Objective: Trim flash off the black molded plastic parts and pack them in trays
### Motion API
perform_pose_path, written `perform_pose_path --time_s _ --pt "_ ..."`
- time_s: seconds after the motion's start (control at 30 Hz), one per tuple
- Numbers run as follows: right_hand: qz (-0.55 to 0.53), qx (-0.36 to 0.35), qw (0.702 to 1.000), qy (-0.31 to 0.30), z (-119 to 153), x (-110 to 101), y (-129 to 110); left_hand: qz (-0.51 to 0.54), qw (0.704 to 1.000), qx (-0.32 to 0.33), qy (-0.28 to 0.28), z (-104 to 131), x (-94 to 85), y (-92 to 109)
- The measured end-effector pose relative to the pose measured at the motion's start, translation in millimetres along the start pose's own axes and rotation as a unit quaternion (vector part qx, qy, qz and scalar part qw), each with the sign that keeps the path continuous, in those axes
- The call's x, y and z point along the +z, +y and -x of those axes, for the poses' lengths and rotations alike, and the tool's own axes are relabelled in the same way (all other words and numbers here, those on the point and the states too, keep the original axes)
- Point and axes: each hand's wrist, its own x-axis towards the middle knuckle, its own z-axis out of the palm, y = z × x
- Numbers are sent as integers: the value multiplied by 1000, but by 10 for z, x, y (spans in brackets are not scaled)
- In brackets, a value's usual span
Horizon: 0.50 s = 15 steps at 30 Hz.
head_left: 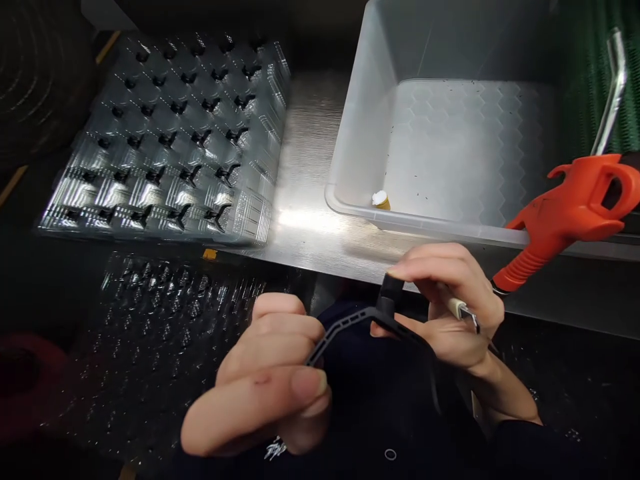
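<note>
Both hands hold a thin black slotted plastic part (351,319), bent like a strap, with a thick block standing up near its middle. My left hand (270,380) is closed around the near left end, thumb pressed over it. With thumb and fingers, my right hand (450,307) pinches the part around its block. A small tool (457,307) with a cream handle and a hooked metal tip is also tucked in the right hand's fingers. The part's far end hangs below the right hand and fades into dark clothing.
At the upper left, a clear plastic tray stack (165,140) holds rows of small black forked pieces. A translucent bin (345,160) contains a small yellow-and-white object (381,199) and dark specks. An orange air gun (570,203) hangs on the bin's right rim. Another clear tray (165,307) lies lower left.
</note>
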Motion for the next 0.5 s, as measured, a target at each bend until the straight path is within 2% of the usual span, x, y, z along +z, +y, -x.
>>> perform_pose_path --time_s 0.07,0.1,0.23,0.37,0.47,0.5 --pt "4 -10 1000 -4 -2 -12 -1 -26 995 91 -13 -43 47 -65" --pt "7 -19 1000 -7 -5 -19 3 -34 994 102 -13 -57 60 -90" --pt "20 -42 999 -5 -21 -46 31 -11 994 97 -41 -78 17 -178" --pt "13 -41 999 1 -16 -63 42 33 986 123 -103 -93 -112 -285" --pt "8 -21 1000 -2 0 -71 31 49 985 107 -125 -95 -139 -334" --pt "8 -14 1000 -4 5 -73 26 54 987 101 -110 -88 -121 -336"
